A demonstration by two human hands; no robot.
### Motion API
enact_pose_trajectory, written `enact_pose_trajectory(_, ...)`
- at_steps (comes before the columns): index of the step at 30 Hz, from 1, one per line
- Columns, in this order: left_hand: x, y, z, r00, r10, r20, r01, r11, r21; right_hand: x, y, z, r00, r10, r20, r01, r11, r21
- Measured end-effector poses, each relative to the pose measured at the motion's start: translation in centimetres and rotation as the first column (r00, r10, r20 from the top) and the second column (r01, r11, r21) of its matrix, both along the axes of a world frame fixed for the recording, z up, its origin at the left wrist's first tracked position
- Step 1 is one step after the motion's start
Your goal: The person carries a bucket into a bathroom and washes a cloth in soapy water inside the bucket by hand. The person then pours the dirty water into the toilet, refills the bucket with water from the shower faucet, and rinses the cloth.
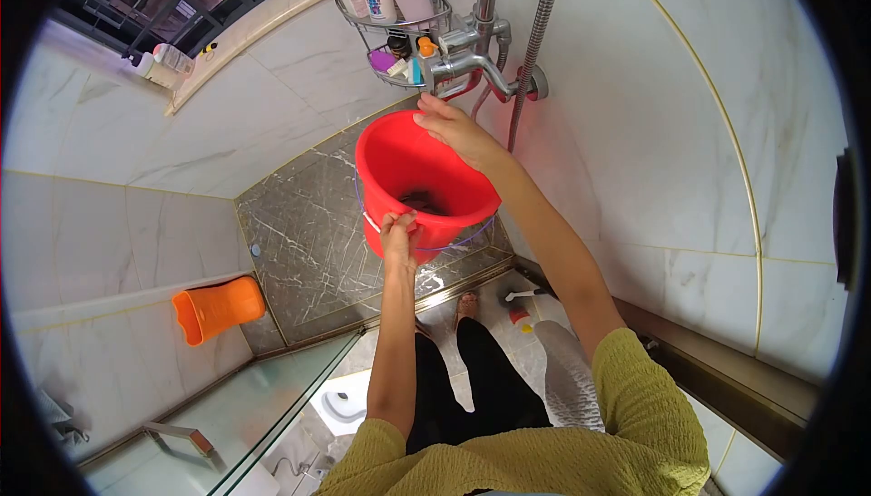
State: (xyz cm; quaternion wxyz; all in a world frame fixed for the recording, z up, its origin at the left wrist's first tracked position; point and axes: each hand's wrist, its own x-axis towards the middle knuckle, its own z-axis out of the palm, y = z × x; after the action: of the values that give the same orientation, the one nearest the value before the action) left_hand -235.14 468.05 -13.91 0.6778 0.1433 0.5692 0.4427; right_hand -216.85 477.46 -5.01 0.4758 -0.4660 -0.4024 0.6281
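Note:
A red bucket point(390, 156) is tilted with its mouth toward me, below the shower tap point(467, 65). Something dark point(422, 203) lies at its bottom, too shadowed to name. My left hand point(399, 237) is closed on the bucket's near rim, beside the white grip of its thin handle. Over the far right rim is my right hand point(458, 133), its fingers stretched out toward the tap. Whether those fingertips touch the tap or the rim, I cannot tell.
A wire corner rack point(395, 24) holds several pump bottles beside the tap. Along the right wall hangs a metal shower hose point(535, 51). An orange container point(218, 310) lies at the left near a glass door point(272, 405). Bottles point(163, 65) stand by the window ledge.

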Motion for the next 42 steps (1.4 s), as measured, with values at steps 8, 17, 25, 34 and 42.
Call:
enact_pose_trajectory(8,0.0,0.1,-0.1,1.000,-0.012,0.010,0.012,1.000,0.006,0.0,-0.1,-0.1,1.000,0.004,-0.020,-0.003,1.000,0.014)
enact_pose_trajectory(17,0.5,0.1,1.1,1.000,-0.012,0.015,0.011,1.000,0.019,-0.4,0.3,-1.3,1.000,-0.013,-0.025,0.014,0.998,0.062)
enact_pose_trajectory(25,0.6,0.1,1.0,1.000,-0.021,0.024,0.020,0.999,0.038,-0.4,0.0,-0.6,1.000,0.003,0.024,-0.005,0.997,0.071)
enact_pose_trajectory(34,0.8,0.2,0.9,0.999,-0.042,0.004,0.042,0.999,0.032,-0.7,-0.1,-0.9,1.000,-0.012,0.019,0.010,0.995,0.103)
enact_pose_trajectory(42,1.4,0.4,1.0,0.999,-0.033,-0.016,0.033,0.999,0.028,-0.8,0.0,-1.1,0.999,-0.020,0.044,0.015,0.995,0.103)
